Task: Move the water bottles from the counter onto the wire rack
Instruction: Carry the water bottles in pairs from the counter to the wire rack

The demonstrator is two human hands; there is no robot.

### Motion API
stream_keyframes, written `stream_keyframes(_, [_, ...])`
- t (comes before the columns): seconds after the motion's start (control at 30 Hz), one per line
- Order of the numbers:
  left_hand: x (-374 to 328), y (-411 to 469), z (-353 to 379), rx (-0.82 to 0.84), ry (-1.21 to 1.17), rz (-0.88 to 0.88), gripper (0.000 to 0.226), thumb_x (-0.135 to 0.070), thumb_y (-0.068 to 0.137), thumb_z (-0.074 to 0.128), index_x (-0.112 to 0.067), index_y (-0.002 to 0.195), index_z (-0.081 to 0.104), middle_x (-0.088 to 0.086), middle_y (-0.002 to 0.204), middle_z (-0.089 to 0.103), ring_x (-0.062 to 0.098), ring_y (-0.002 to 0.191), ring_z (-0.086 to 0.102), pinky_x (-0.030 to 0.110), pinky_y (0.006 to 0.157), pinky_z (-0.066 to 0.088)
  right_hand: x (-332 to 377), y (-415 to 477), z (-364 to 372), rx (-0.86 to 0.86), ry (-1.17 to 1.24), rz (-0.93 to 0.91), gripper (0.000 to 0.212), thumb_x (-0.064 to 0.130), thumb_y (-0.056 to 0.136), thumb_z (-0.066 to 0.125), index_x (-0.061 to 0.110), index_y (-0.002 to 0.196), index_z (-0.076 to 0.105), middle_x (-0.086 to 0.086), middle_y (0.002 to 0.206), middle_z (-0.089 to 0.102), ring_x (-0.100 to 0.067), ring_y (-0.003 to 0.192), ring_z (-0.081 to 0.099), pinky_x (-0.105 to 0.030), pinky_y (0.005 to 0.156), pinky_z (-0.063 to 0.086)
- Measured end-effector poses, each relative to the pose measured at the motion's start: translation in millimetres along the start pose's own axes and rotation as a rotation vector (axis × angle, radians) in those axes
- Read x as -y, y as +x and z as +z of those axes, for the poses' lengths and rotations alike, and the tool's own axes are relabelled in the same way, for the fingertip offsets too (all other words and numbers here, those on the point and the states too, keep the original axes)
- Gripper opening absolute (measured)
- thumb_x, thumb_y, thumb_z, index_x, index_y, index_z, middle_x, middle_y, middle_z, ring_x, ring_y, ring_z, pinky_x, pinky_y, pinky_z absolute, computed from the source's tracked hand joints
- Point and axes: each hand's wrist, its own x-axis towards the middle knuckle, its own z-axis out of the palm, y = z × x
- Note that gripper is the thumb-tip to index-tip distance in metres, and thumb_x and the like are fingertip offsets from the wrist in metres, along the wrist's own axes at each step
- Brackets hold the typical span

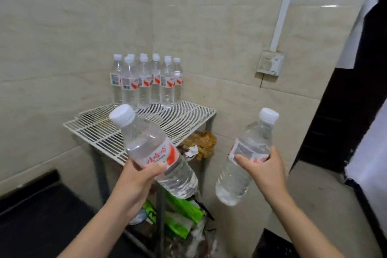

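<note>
My left hand (139, 176) grips a clear water bottle (146, 142) with a white cap and red-and-white label, tilted with its cap up and to the left, over the near edge of the white wire rack (188, 115). My right hand (263, 165) grips a second water bottle (249, 148) around its label, tilted cap up, to the right of the rack and clear of it. Several more bottles (144, 81) stand upright in a cluster at the rack's back, close to the tiled wall.
Under the rack lie green packets (184, 209) and a brown crumpled bag (201, 142). A dark counter (31, 216) sits at the lower left. A wall socket (270, 65) is right of the rack, and a dark doorway (351, 90) at far right.
</note>
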Motion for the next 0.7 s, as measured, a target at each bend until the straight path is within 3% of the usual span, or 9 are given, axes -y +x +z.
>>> stream_keyframes(0.17, [-17,66,-19,-0.188,0.061,0.166,0.046,0.003,0.061,0.055,-0.004,0.106,0.055,0.000,0.080,0.074,0.013,0.076,0.070,0.024,0.073,0.057,11,106,72,0.020,0.212,-0.154,0.047,0.024,0.054,0.084,0.030,0.085,0.050,0.014,0.083,0.059,-0.013,0.076,0.060,-0.028,0.068,0.048])
stream_keyframes(0.33, [-6,124,-29,-0.367,0.140,0.242,0.070,0.000,0.061,0.069,-0.002,0.128,0.048,0.015,0.112,0.065,0.027,0.104,0.063,0.036,0.091,0.052,2,203,139,0.156,0.286,-0.174,0.046,0.033,0.051,0.083,0.031,0.077,0.045,0.013,0.076,0.056,-0.007,0.068,0.056,-0.027,0.060,0.046])
stream_keyframes(0.43, [1,151,-30,-0.477,0.180,0.252,0.076,-0.008,0.058,0.075,-0.007,0.129,0.049,0.013,0.116,0.065,0.028,0.109,0.062,0.034,0.088,0.053,-5,250,178,0.257,0.246,-0.179,0.050,0.034,0.054,0.083,0.023,0.086,0.045,0.013,0.073,0.052,-0.006,0.064,0.052,-0.025,0.054,0.039])
stream_keyframes(0.57, [8,171,-34,-0.609,0.227,0.269,0.066,-0.007,0.063,0.073,-0.010,0.126,0.051,0.013,0.113,0.067,0.027,0.104,0.064,0.028,0.079,0.057,-9,291,238,0.370,0.170,-0.195,0.057,0.038,0.058,0.082,0.022,0.093,0.041,0.013,0.074,0.049,-0.011,0.065,0.052,-0.030,0.063,0.043])
stream_keyframes(0.7, [10,179,-36,-0.741,0.268,0.266,0.063,-0.006,0.061,0.072,-0.009,0.121,0.054,0.016,0.109,0.068,0.029,0.101,0.065,0.035,0.084,0.049,0,310,301,0.453,0.152,-0.237,0.063,0.042,0.061,0.081,0.020,0.105,0.042,0.010,0.079,0.050,-0.013,0.066,0.049,-0.025,0.060,0.036])
